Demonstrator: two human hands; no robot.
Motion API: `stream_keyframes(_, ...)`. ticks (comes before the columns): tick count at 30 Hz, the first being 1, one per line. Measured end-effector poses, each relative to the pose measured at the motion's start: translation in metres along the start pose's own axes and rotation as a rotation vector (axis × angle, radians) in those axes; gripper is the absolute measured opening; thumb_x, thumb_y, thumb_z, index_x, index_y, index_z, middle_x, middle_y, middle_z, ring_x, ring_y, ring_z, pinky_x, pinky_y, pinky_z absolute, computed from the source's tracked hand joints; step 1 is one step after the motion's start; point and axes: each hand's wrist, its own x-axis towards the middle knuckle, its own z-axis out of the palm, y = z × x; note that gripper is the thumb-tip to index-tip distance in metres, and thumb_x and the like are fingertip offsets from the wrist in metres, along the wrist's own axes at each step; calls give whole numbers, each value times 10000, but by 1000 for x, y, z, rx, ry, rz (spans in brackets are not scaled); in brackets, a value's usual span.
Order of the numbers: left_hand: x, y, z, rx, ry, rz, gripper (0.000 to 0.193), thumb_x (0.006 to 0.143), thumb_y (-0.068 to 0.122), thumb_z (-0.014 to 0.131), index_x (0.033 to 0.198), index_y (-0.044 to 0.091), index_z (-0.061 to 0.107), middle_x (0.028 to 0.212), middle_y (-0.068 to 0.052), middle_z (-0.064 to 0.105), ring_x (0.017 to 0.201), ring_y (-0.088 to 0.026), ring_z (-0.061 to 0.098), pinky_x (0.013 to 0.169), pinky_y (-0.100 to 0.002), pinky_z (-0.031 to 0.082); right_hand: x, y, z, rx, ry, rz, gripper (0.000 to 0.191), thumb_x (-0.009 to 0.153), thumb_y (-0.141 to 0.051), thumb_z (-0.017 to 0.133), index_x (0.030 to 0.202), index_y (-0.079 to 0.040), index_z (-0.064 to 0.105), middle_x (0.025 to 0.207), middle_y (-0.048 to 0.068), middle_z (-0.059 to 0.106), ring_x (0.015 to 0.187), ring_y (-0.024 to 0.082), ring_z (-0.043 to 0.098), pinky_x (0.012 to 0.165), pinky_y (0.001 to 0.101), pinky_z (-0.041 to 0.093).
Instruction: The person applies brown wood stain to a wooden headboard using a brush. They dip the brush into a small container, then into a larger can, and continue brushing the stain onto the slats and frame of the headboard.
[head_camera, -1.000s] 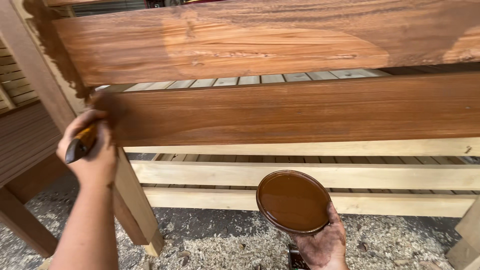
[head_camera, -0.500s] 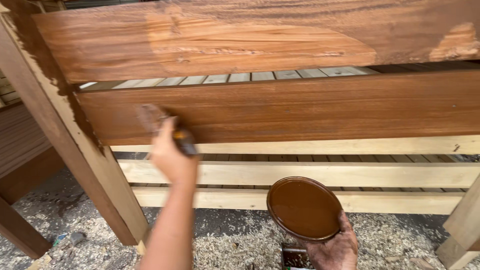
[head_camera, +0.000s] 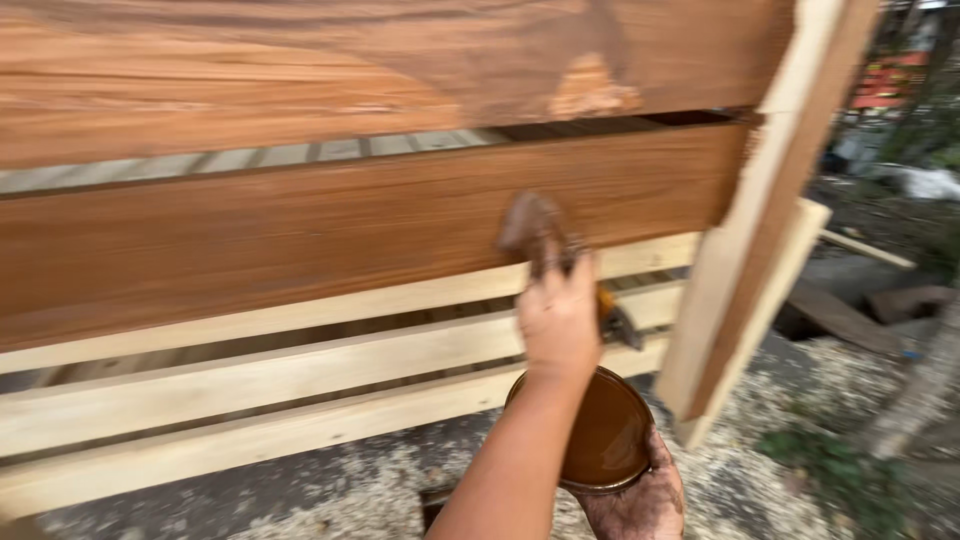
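Brown stain fills the round can (head_camera: 605, 435) at 6 o'clock, nearest to us, level and full almost to its rim. We see the right hand (head_camera: 640, 500) cupping the can from below, its stain-smeared fingers wrapped up around the can's right edge. The left forearm crosses in front of the can's left part and rises toward 12 o'clock. The left hand (head_camera: 558, 318) sits just above the can, fingers closed around a paintbrush (head_camera: 545, 240); an orange part of the handle and a dark part jut out at 3 o'clock of the hand. The brush head, blurred, lies against the lower edge of the stained plank (head_camera: 350, 225), right of centre. Below that plank we note 3 bare pale slats (head_camera: 250, 395), unstained. Above it, at 12 o'clock, a 2nd stained board (head_camera: 300, 70) with 1 lighter patch. At 2 o'clock stands a pale post (head_camera: 770, 220), stained along its inner edge. Sawdust (head_camera: 760, 480) covers the ground beneath.
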Motion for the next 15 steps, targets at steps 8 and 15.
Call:
stream_keyframes(8, 38, 110, 60, -738, -298, -104, 393, 840, 116, 755, 1211, 238, 713, 1112, -174, 735, 997, -365, 711, 843, -446, 576, 23, -70, -51, 96, 28, -137, 518, 1071, -432, 281, 1440, -166, 530, 1440, 98, 610, 1316, 288, 594, 1100, 572, 467)
stream_keyframes(15, 27, 63, 39, -798, -193, -120, 431, 818, 79, 728, 1227, 214, 704, 1093, -134, 761, 986, -289, 753, 839, -362, 592, 3, -72, -40, 13, 92, -115, 549, 1060, -477, 257, 1444, -176, 508, 1429, 136, 588, 1327, 368, 553, 1086, 694, 412)
